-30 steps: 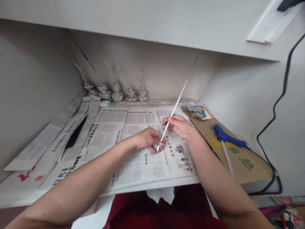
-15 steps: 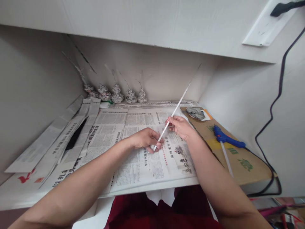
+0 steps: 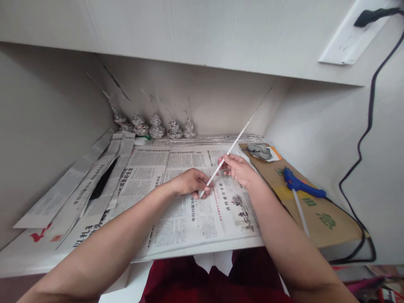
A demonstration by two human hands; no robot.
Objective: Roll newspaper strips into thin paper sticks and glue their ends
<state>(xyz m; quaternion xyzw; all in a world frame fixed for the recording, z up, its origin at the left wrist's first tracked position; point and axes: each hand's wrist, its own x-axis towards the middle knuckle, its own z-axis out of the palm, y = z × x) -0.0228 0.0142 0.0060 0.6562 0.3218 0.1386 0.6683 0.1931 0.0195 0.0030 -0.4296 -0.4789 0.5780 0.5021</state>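
Observation:
Between my hands a thin white rolled-paper stick [image 3: 232, 144] slants up to the right, its far end narrowing to a dark thin tip. My left hand [image 3: 193, 184] pinches the lower end between thumb and fingers. Higher up, my right hand [image 3: 236, 167] holds the same stick with thumb and fingertips. Both hands are just above newspaper sheets [image 3: 179, 227] spread over the table. Whether the dark tip is part of the paper or a thin rod inside it, I cannot tell.
Several gourd-shaped woven paper pieces [image 3: 157, 126] stand along the back wall beside thin paper rods [image 3: 208, 139]. Cut newspaper strips [image 3: 63, 198] and a black object [image 3: 103, 180] lie left. On cardboard [image 3: 334, 227] at right rest a blue glue gun [image 3: 303, 186] and a grey lump [image 3: 259, 150].
The stick leans slightly further to the right, and its lower end has shifted a little left and up with my left hand. Both hands keep their hold.

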